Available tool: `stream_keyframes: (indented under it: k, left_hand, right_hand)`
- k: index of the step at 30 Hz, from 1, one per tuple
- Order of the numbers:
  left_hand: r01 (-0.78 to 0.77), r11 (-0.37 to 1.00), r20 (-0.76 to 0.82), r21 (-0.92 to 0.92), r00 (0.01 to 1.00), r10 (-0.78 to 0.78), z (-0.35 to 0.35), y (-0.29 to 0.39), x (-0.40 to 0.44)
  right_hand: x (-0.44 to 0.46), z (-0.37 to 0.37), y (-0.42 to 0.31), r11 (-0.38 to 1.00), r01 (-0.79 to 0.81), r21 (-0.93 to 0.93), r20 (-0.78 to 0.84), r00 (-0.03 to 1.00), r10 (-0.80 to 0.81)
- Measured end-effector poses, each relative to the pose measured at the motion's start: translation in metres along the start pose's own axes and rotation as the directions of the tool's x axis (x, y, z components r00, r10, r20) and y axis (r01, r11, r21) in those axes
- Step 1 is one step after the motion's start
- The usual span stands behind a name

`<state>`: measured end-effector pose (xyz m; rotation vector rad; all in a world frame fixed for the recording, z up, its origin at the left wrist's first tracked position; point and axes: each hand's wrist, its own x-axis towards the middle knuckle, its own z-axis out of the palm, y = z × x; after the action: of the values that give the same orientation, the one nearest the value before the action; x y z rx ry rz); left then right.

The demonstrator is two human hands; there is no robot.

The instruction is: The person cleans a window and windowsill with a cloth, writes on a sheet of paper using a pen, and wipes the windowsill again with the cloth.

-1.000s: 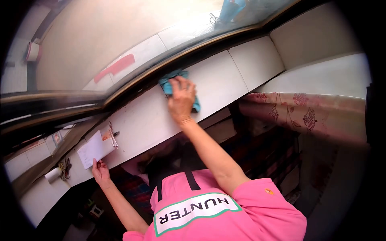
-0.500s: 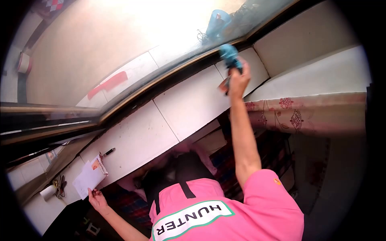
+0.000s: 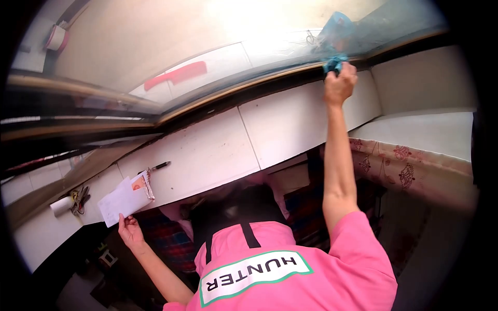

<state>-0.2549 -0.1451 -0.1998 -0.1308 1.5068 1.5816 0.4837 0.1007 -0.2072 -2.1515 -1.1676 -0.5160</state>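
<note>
At the far right, my right hand [image 3: 341,84] is closed around a crumpled blue cloth [image 3: 335,63] at the lower edge of the window glass [image 3: 280,52]. The hand hides part of the cloth, and dark material shows beside the fingers. My left hand [image 3: 132,231], low on the left, has its fingertips at the lower edge of some white papers [image 3: 118,205], pinching them. An orange-marked piece and a crinkled edge show at the papers' right side. They rest over the front edge of the white tiled sill [image 3: 207,150].
A black pen [image 3: 162,166] lies on the sill beside the papers. Left of them are a white roll [image 3: 62,206] and scissors [image 3: 80,199]. A red shape [image 3: 176,75] shows in the glass. A patterned curtain [image 3: 404,163] hangs at the right.
My right hand has carried the blue cloth up against the bottom of the glass. My left hand stays at the papers. The whole view has shifted.
</note>
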Motion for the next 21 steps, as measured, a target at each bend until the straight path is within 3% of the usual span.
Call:
stream_keyframes:
  k: [6,8,10,14,15,18,20,21]
  left_hand:
    - [-0.013,0.999,0.015,-0.03,1.0,0.013,-0.013,0.009,0.006]
    - [-0.029,0.998,0.011,-0.055,1.0,0.03,-0.019,0.008,0.006]
    - [-0.034,0.997,0.005,-0.074,0.999,0.034,-0.029,0.01,0.008]
    - [-0.024,0.994,-0.025,-0.11,0.999,0.022,-0.061,0.009,0.016]
    - [-0.019,0.994,-0.042,-0.11,0.999,0.014,-0.063,0.01,0.017]
    - [-0.019,0.989,-0.038,-0.146,0.999,0.013,-0.073,0.007,0.015]
    - [-0.027,0.987,-0.044,-0.16,0.999,0.021,-0.077,0.005,0.015]
    - [-0.031,0.986,-0.05,-0.166,0.998,0.023,-0.079,0.004,0.014]
  right_hand:
    - [-0.121,-0.046,-0.171,0.922,0.294,0.25,0.117,0.936,-0.33]
    - [-0.163,-0.05,-0.225,0.867,0.331,0.372,0.083,0.919,-0.386]
    - [-0.191,-0.064,-0.274,0.834,0.314,0.454,0.148,0.896,-0.418]
    - [-0.225,-0.073,-0.326,0.716,0.376,0.588,0.154,0.817,-0.555]
    - [-0.228,-0.075,-0.334,0.723,0.419,0.549,0.148,0.803,-0.578]
    - [-0.204,-0.08,-0.319,0.651,0.221,0.726,0.258,0.79,-0.556]
    - [-0.191,-0.073,-0.297,0.478,-0.037,0.877,0.309,0.805,-0.506]
    - [-0.169,-0.1,-0.288,0.403,-0.758,0.513,0.85,0.384,-0.36]
